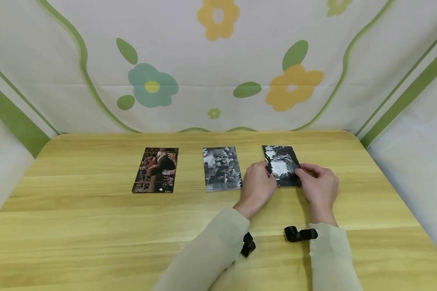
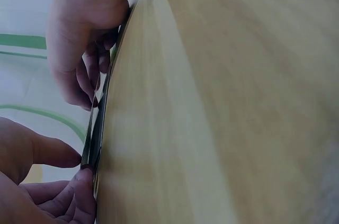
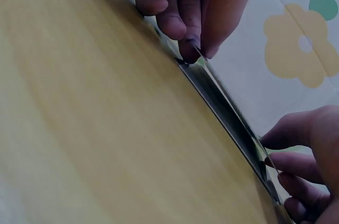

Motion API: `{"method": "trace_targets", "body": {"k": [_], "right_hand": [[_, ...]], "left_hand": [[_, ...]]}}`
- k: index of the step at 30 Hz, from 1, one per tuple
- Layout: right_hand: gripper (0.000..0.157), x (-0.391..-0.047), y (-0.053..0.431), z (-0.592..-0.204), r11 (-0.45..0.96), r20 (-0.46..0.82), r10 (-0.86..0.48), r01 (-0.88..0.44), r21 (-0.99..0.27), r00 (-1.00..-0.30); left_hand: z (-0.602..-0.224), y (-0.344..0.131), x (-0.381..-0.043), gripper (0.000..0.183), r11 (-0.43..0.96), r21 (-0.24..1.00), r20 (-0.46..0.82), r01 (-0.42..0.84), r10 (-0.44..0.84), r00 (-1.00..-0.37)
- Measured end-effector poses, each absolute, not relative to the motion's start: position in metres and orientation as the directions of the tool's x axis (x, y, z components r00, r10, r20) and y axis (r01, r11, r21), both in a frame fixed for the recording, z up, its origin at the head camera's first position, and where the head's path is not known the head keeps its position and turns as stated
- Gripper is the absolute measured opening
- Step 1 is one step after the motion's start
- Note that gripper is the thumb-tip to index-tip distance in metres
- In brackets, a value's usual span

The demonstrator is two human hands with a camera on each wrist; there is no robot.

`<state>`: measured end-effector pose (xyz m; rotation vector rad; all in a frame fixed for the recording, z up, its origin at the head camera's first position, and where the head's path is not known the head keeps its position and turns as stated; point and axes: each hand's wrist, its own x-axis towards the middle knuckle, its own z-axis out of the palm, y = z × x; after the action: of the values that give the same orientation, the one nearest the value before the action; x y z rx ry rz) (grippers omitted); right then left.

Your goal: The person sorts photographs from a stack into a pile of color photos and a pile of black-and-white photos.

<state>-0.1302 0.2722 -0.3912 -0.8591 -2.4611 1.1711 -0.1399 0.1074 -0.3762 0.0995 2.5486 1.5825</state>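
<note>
At the right of the row lies a black-and-white photo card point(image 1: 282, 166). My left hand point(image 1: 258, 182) pinches its left edge between thumb and fingers, and my right hand point(image 1: 318, 186) pinches the right edge. From the side, in the right wrist view, the thin upper card point(image 3: 229, 94) sits slightly raised over a dark lower layer point(image 3: 220, 115), with a narrow gap between them. The left wrist view also shows both hands at this edge. Left of them, a second black-and-white photo card point(image 1: 222, 169) lies flat, close to the left hand's knuckles.
A colour photo card point(image 1: 156, 169) lies farther left on the wooden table point(image 1: 94, 234). Behind the table's far edge hangs a white cloth point(image 1: 189, 109) with flowers and green lines. Black wrist cameras point(image 1: 299, 234) are strapped at both sleeves.
</note>
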Motion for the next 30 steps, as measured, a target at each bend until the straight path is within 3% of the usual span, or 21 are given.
{"method": "trace_targets", "body": {"k": [13,30], "right_hand": [[0.041,-0.128,0.273,-0.389,0.512,-0.008,0.615,0.407,-0.757,-0.788],[0.041,-0.128,0.269,-0.393,0.509,0.013,0.627,0.397,-0.764,-0.779]], "left_hand": [[-0.378,0.111,-0.143,0.049,0.482,0.876,-0.115,-0.031,0.146,-0.983],[-0.377,0.103,-0.143,0.055,0.403,0.913,-0.138,-0.059,0.169,-0.976]]}}
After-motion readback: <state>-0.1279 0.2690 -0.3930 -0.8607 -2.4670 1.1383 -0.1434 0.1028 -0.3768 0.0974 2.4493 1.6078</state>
